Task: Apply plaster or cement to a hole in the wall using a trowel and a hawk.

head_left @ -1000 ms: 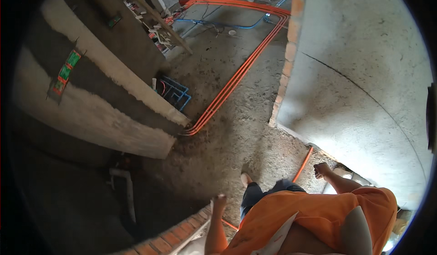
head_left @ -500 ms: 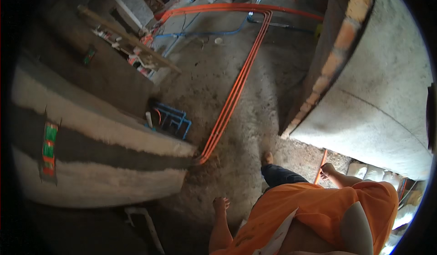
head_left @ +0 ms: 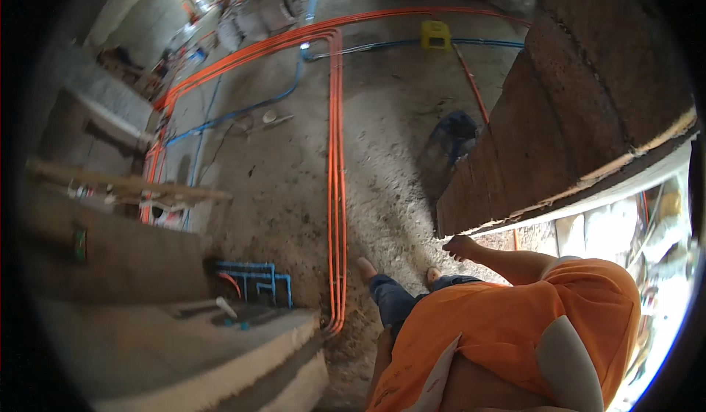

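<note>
My right hand [head_left: 460,246] swings forward beside the lower end of a rough brick wall [head_left: 559,118]. It seems to hold nothing, its fingers loosely bent and a little apart; they look dark and small. Low at my left side, my left hand [head_left: 384,340] is partly behind my orange shirt [head_left: 507,309], against my jeans, and its fingers cannot be made out. To the left of my feet, a bundle of orange pipes [head_left: 337,191] runs along the dusty concrete floor [head_left: 272,162].
Blue pipes [head_left: 273,274] stand in a frame by the low wall [head_left: 243,368] on the left. More orange pipes [head_left: 250,51] cross the floor ahead, near a yellow plastic object [head_left: 436,35]. A dark blue bundle [head_left: 454,134] lies beside the brick wall. A wooden plank [head_left: 125,180] sticks out at left.
I have stepped forward and the view has turned right. My right hand has swung forward to the wall's end; my left hand has dropped back beside my body. Both feet now show.
</note>
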Demonstrator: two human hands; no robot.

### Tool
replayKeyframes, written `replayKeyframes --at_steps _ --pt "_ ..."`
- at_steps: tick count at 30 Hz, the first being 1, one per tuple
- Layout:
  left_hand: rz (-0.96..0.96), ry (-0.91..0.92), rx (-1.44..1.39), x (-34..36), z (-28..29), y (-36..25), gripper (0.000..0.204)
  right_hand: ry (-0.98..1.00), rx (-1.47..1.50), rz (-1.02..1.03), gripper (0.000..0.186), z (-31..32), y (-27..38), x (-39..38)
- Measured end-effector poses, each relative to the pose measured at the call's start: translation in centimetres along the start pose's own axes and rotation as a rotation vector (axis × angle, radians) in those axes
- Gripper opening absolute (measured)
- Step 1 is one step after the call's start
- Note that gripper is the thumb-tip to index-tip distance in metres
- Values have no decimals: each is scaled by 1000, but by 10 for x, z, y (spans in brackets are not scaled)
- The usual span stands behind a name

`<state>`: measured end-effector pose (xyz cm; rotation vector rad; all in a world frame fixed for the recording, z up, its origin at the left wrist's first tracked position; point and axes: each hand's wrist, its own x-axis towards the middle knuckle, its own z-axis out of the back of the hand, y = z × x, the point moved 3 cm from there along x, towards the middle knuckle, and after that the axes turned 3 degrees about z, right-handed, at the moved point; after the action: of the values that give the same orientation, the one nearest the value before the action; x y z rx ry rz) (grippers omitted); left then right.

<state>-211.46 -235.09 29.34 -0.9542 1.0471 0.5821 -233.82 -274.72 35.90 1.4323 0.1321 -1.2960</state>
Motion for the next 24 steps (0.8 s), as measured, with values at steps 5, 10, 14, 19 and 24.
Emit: replayKeyframes --at_steps 5,10,14,19,24 --pt "-156 141 482 44 7 -123 24 -90 95 -99 39 -21 0 53" --pt "-319 315 886 82 -23 -232 20 -178 572 -198 29 -25 35 66" --pt "-329 448 665 123 -27 -313 18 -399 594 -176 26 -33 50 71" --pt "-47 135 359 147 -74 -422 24 -405 598 -352 26 -37 47 88" --pt "-149 155 286 109 -156 -499 27 -464 741 -293 23 -9 45 139"
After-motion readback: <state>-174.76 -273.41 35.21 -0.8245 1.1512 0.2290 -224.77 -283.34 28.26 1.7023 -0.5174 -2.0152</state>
